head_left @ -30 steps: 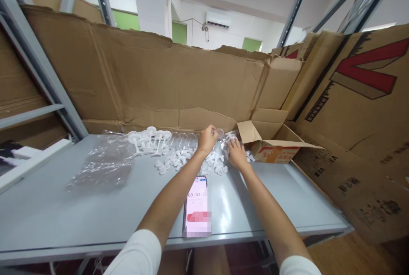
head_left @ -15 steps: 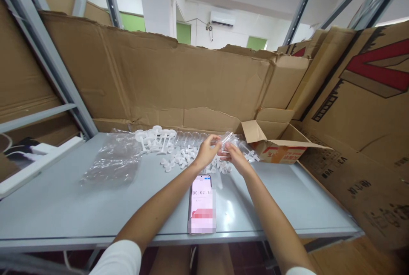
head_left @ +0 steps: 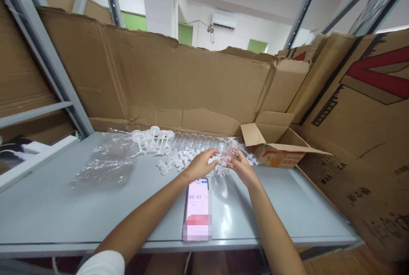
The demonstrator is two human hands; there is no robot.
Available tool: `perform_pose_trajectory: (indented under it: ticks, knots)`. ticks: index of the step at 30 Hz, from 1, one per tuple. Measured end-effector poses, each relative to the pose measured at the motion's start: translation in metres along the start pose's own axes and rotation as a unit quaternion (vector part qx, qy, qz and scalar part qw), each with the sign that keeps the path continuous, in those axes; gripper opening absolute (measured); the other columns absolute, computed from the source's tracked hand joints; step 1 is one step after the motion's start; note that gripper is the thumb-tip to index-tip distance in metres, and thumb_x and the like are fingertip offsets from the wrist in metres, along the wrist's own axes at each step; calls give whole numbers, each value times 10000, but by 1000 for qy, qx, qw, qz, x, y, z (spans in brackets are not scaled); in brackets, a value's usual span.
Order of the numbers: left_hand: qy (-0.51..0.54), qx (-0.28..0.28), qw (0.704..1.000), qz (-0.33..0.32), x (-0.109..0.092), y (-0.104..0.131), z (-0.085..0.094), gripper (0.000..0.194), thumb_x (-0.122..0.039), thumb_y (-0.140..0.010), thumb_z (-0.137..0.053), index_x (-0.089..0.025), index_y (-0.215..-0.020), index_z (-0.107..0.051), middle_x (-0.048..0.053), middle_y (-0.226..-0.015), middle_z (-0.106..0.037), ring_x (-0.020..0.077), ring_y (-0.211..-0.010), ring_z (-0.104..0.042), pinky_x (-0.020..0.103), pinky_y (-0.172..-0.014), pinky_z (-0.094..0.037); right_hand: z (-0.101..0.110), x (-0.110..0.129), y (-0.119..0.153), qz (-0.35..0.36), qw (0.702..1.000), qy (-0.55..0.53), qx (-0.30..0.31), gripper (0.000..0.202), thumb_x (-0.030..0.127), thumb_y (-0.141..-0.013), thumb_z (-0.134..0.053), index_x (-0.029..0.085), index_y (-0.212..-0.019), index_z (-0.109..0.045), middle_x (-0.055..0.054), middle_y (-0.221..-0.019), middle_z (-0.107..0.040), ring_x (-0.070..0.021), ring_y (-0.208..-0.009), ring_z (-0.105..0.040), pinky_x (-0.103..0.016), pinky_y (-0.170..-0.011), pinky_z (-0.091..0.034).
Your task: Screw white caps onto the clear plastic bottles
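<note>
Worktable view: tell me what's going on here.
A person is working with bare hands at a table. The right hand holds a clear ribbed plastic piece; the left hand is beside it, thumb and fingers apart. Small white parts lie scattered nearby, similar clear pieces line up behind, and a phone showing a timer lies in front.

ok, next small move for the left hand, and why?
Probably lower the left hand and pinch one of the small white pieces: its fingers are parted with nothing evident between them, the pieces lie loose close by, and the right hand holds a clear cylinder.
</note>
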State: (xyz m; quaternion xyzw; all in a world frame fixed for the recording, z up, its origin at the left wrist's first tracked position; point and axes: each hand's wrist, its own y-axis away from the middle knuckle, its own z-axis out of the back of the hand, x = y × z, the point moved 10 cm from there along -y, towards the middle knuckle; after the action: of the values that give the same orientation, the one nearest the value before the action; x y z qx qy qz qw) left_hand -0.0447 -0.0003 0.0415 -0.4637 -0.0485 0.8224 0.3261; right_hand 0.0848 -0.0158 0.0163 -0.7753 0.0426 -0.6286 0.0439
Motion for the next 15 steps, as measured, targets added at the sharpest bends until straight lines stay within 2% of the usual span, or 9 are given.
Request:
perform_pose_trajectory:
  ticks: [3,6,9,12,15]
  knots:
    - [-91,31,995,-1,9,13,9,267,-311,-779,-489,-238,-1019,-577,30,-1035,-610,181,-920,-561,293,-825,-414,4,-5,6,-9,1000,5,2,353,264,-647,-665,242,-980,-551,-31,-976,-594,-187,-845,-581,-328,-707,-474]
    - [-153,32,988,17,23,25,21,261,-294,-788,-471,-229,-1007,-599,42,-1004,-624,199,-940,-550,302,-837,-397,10,-7,8,-11,999,35,-15,364,280,-647,-662,229,-993,-559,-45,-1011,-590,-201,-886,-567,-320,-717,-459]
    - [-189,29,981,39,36,33,28,235,-278,-795,-462,-226,-954,-626,48,-953,-637,211,-942,-543,312,-838,-382,12,-5,10,-2,998,54,-28,384,283,-653,-655,218,-1017,-553,-50,-964,-596,-203,-883,-557,-293,-686,-453]
    - [-205,44,977,28,36,38,22,227,-275,-793,-468,-235,-947,-630,40,-940,-637,209,-927,-537,318,-841,-366,10,-3,13,1,999,27,-40,496,256,-652,-655,265,-1120,-492,-30,-909,-593,-182,-817,-564,-274,-629,-455]
    - [-218,76,973,-9,27,37,6,212,-289,-783,-493,-242,-939,-629,35,-933,-636,208,-913,-534,328,-842,-351,6,-4,16,-10,999,-17,-38,625,218,-633,-677,324,-1193,-422,-12,-914,-578,-173,-815,-567,-301,-655,-476]
